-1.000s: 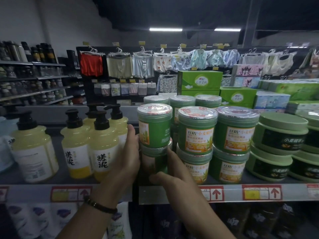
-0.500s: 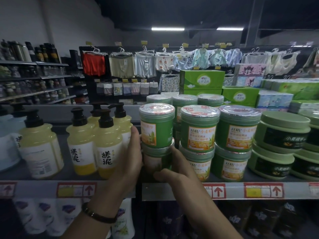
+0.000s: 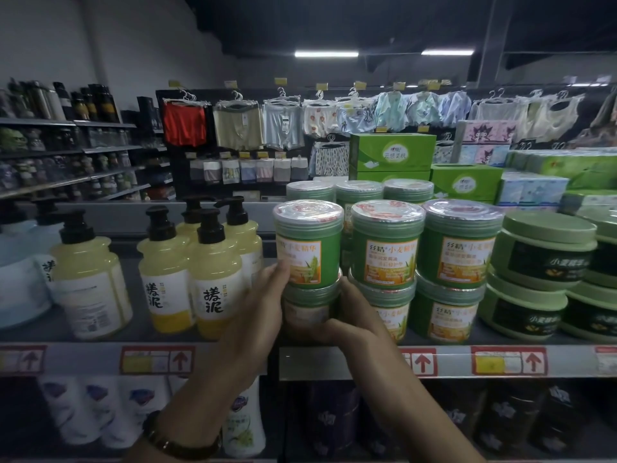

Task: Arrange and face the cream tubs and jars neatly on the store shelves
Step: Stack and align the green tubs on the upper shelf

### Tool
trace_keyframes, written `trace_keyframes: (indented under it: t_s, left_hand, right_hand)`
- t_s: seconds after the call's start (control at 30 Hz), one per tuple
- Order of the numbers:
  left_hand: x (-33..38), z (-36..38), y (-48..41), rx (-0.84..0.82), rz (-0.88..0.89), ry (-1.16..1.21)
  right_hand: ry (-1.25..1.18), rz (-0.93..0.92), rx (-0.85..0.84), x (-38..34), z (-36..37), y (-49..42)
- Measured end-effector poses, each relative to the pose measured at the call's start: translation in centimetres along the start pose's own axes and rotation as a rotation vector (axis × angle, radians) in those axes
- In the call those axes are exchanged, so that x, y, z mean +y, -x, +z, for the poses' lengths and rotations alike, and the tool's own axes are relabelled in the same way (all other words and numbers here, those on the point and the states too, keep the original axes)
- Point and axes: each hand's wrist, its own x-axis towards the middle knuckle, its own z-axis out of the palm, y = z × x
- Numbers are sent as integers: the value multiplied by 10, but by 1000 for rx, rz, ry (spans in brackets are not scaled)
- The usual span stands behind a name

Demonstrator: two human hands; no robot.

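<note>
Green cream jars with orange labels stand two high on the shelf (image 3: 334,359). The leftmost stack has an upper jar (image 3: 307,242) whose label faces front, set on a lower jar (image 3: 309,307). My left hand (image 3: 257,305) curls round the left side of this stack, fingertips on the upper jar's label. My right hand (image 3: 354,319) grips the lower jar from the right and front, hiding much of it. Two more stacks (image 3: 387,248) (image 3: 462,248) stand to the right with labels forward.
Yellow pump bottles (image 3: 213,279) crowd close on the left of the stack. Wide flat green tubs (image 3: 544,252) are stacked at the right. More jars stand behind the front row. Green tissue boxes (image 3: 392,152) sit behind. Bottles fill the shelf below.
The upper jar of the left stack has been turned so its orange label now faces more to the front. Both hands stayed on the stack.
</note>
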Motion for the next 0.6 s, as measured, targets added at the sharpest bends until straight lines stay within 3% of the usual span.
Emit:
trace_keyframes:
  t_s: [0.33,0.6]
  left_hand:
    - [6,-16,2,40,-10,-187]
    - [-1,-9,3,-23,137,-247]
  right_hand:
    - [-60,-40,-94,5,-13,8]
    - [28,-25,-94,20,-12,4]
